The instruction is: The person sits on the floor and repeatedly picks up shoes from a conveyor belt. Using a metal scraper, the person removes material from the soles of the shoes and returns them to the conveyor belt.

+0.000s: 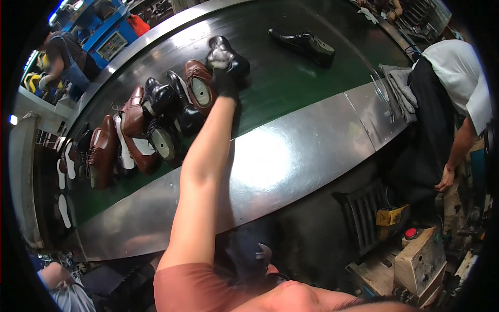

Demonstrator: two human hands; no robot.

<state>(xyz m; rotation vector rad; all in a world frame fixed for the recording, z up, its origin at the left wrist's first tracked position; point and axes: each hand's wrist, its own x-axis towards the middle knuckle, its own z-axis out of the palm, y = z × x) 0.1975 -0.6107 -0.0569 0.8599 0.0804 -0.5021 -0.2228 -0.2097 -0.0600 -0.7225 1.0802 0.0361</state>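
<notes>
My left hand (224, 85), in a black glove, reaches across the green conveyor belt (291, 96) and is closed on a glossy black shoe (226, 56). The glove covers part of that shoe, and its fingers are mostly hidden. Just left of it lies a brown lace-up shoe (199, 86), its pale insole showing. Near my body, mostly hidden by my bent arm, a bit of my right hand (273, 269) shows at the foot of a metal tool with an open wrench-like end (264, 252); it appears to grip this wrench.
Several brown and black shoes (104, 151) crowd the belt's left part, with white insoles (63, 210). A single black shoe (304, 46) lies far right. Metal edging (317, 140) borders the belt. A box with a red button (410, 234) and a co-worker (452, 83) are at right.
</notes>
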